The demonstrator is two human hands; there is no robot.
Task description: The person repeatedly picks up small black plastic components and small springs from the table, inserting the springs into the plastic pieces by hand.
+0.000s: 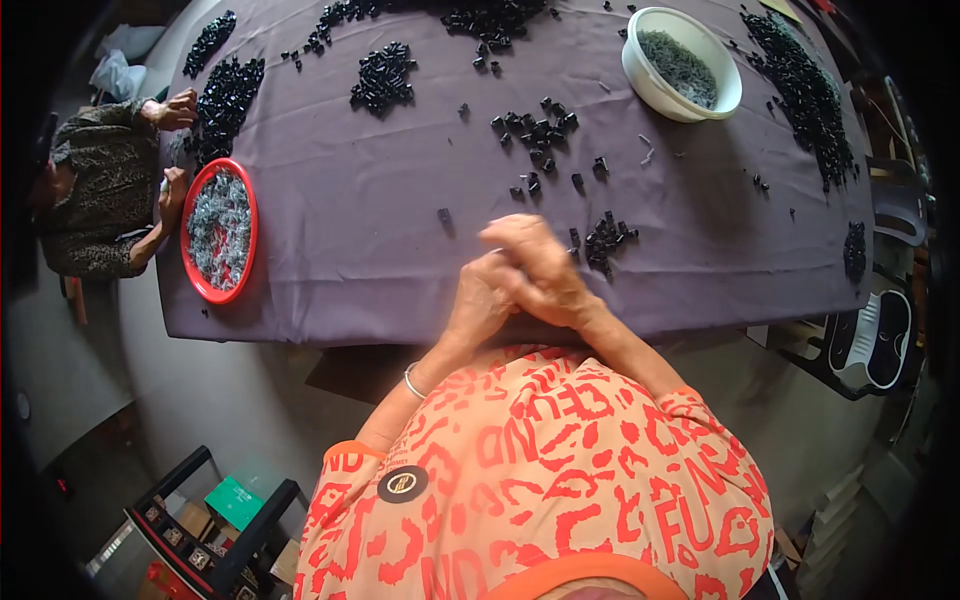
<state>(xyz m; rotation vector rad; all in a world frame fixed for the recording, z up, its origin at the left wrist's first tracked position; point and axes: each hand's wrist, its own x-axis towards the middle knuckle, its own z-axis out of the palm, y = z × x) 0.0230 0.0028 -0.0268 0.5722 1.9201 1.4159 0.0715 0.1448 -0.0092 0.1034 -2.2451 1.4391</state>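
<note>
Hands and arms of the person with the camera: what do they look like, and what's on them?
The left hand and right hand wear no gloves; the fingers look a bit blurry. A thin, silvery bracelet circles the left wrist. The sleeves are peachy with red markings and orange edges.

The right grip (541,262) is blurred; anything between it and the left grip (484,295) is hidden. The top edge cuts off a pile of black pieces (490,18) and the tabletop (340,200).

Workroom-like place: cloth-covered table (340,190) bears piled black parts (383,80).
</note>
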